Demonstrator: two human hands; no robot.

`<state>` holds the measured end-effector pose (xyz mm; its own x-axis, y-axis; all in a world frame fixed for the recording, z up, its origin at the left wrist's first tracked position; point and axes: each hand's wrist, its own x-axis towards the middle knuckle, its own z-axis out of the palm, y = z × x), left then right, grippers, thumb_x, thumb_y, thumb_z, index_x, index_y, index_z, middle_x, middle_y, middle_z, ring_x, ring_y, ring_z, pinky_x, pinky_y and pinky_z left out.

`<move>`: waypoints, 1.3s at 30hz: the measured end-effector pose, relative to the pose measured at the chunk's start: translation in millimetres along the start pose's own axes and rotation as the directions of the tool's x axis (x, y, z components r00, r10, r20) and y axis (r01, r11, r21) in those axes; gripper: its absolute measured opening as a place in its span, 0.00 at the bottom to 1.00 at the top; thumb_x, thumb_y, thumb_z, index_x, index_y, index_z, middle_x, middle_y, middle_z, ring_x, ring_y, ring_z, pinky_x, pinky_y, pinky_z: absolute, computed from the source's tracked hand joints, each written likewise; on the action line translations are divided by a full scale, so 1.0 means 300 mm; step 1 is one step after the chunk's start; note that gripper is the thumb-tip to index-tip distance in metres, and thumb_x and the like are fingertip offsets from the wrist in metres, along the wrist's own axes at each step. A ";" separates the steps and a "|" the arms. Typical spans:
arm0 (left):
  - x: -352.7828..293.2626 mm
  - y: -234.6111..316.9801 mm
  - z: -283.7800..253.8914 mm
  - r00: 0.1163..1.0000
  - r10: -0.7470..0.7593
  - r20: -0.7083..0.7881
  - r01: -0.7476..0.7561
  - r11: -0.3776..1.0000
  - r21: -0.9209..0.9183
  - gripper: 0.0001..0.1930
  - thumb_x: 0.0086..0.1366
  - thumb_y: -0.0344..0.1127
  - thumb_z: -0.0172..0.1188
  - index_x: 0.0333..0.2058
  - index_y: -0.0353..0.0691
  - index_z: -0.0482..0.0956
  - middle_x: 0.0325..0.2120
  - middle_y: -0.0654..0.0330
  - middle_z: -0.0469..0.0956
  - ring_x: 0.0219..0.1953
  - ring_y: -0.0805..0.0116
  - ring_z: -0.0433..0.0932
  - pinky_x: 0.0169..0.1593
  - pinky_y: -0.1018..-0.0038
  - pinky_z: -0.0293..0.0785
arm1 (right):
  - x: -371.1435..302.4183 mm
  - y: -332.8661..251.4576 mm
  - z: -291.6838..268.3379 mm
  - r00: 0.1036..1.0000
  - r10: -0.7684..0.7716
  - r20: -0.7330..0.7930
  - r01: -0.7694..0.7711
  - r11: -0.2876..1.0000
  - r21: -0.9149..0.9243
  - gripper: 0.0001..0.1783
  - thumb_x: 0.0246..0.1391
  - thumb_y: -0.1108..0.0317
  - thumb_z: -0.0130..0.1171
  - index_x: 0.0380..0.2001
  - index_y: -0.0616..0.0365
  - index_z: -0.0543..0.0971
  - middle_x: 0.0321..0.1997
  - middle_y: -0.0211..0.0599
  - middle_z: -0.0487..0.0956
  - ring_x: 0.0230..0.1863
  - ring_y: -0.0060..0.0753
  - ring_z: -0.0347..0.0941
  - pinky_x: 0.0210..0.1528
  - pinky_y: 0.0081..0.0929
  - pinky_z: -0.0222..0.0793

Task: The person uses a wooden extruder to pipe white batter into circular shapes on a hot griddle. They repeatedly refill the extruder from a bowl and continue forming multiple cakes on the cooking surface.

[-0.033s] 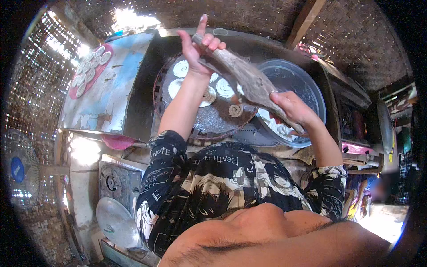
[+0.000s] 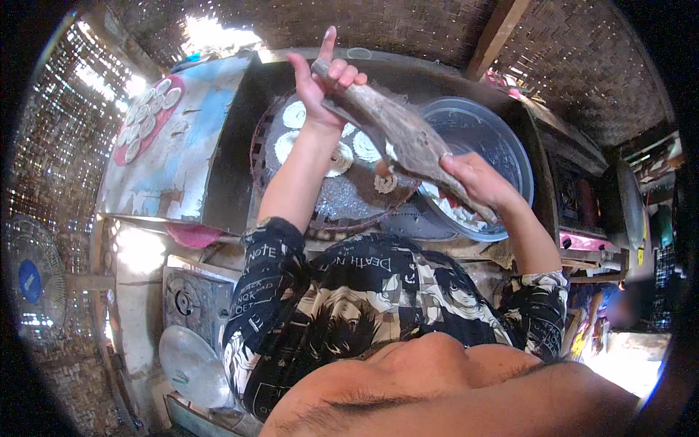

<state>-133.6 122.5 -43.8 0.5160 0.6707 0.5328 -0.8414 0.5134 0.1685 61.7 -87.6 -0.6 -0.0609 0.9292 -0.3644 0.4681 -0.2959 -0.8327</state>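
Observation:
Both my hands grip a long, weathered grey wooden hand press (image 2: 411, 135), tilted from upper left to lower right. Its narrow upper end sits in my left hand (image 2: 314, 98), whose thumb and index finger stick out while the other fingers curl round the wood. Farther down, my right hand (image 2: 477, 178) wraps the lower end above a bluish plastic basin (image 2: 518, 149). White dough or flour (image 2: 460, 213) shows inside the basin. Below the press, a round dark tray (image 2: 338, 204) carries several white coiled dough rounds (image 2: 366, 147); a small coil (image 2: 384, 183) lies near its right side. My left forearm hides part of the tray.
On the left, a worn blue-white box-like surface (image 2: 175, 160) holds a pink plate (image 2: 121, 154) of white rounds. A stove (image 2: 186, 297), a metal lid (image 2: 193, 365) and a fan (image 2: 30, 280) are at lower left. A wooden post (image 2: 499, 36) and woven walls stand behind.
The press and both hands have shifted only very slightly; the grip is the same.

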 end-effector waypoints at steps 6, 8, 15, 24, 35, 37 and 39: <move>0.003 -0.073 0.048 0.997 0.044 0.071 -0.049 0.996 0.070 0.41 0.54 0.71 0.45 0.56 0.45 0.63 0.15 0.71 0.68 0.21 0.76 0.68 0.37 0.73 0.66 | -0.059 -0.003 -0.064 0.997 0.005 -0.075 -0.011 0.997 -0.082 0.32 0.54 0.42 0.47 0.27 0.65 0.79 0.18 0.34 0.74 0.20 0.24 0.69 0.23 0.24 0.65; 0.037 -0.031 0.061 0.992 0.040 0.121 -0.046 0.998 0.052 0.41 0.54 0.71 0.45 0.56 0.44 0.63 0.15 0.71 0.68 0.21 0.76 0.68 0.37 0.73 0.66 | -0.038 -0.054 -0.048 0.993 -0.023 -0.113 0.015 0.997 -0.075 0.31 0.53 0.42 0.49 0.26 0.65 0.78 0.18 0.33 0.74 0.19 0.23 0.69 0.23 0.23 0.65; -0.039 -0.014 0.084 0.998 0.005 0.067 -0.008 0.999 0.037 0.40 0.54 0.71 0.44 0.55 0.44 0.67 0.13 0.70 0.66 0.19 0.75 0.67 0.36 0.74 0.68 | -0.069 -0.026 0.000 1.000 -0.016 -0.023 0.016 1.000 -0.005 0.31 0.53 0.41 0.50 0.21 0.63 0.78 0.16 0.31 0.73 0.18 0.22 0.68 0.23 0.24 0.64; 0.034 -0.083 0.112 0.992 0.016 0.129 -0.017 1.000 0.000 0.39 0.54 0.69 0.48 0.54 0.43 0.67 0.13 0.71 0.67 0.19 0.77 0.66 0.35 0.76 0.66 | -0.122 -0.057 -0.078 0.964 -0.118 -0.238 0.054 0.965 -0.257 0.30 0.50 0.43 0.53 0.20 0.65 0.77 0.14 0.28 0.69 0.20 0.19 0.62 0.23 0.25 0.60; 0.018 0.046 0.114 0.996 0.024 0.084 -0.029 0.998 0.055 0.40 0.54 0.71 0.45 0.53 0.41 0.69 0.13 0.71 0.65 0.18 0.77 0.65 0.33 0.76 0.65 | -0.009 -0.052 -0.013 0.967 -0.203 -0.157 0.160 0.955 -0.251 0.32 0.51 0.40 0.51 0.27 0.64 0.79 0.16 0.39 0.73 0.23 0.26 0.68 0.29 0.30 0.65; 0.002 0.054 0.115 0.998 0.026 0.061 -0.030 0.997 0.068 0.40 0.54 0.71 0.45 0.53 0.41 0.68 0.13 0.71 0.65 0.18 0.77 0.65 0.33 0.76 0.65 | 0.001 -0.043 -0.001 0.970 -0.203 -0.136 0.166 0.956 -0.243 0.32 0.52 0.41 0.51 0.28 0.65 0.79 0.16 0.40 0.73 0.23 0.27 0.68 0.29 0.31 0.65; -0.015 0.060 0.124 0.999 0.030 0.023 -0.031 0.996 0.084 0.41 0.54 0.71 0.45 0.53 0.40 0.68 0.12 0.71 0.64 0.17 0.77 0.64 0.33 0.76 0.65 | 0.001 -0.044 0.007 0.973 -0.197 -0.121 0.162 0.954 -0.253 0.32 0.52 0.40 0.50 0.27 0.65 0.79 0.17 0.42 0.72 0.24 0.28 0.69 0.29 0.32 0.66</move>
<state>-156.9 108.9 -12.2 0.4871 0.6734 0.5562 -0.8678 0.4451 0.2211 53.7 -83.8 9.4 -0.0451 0.9892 -0.1397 0.6597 -0.0755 -0.7477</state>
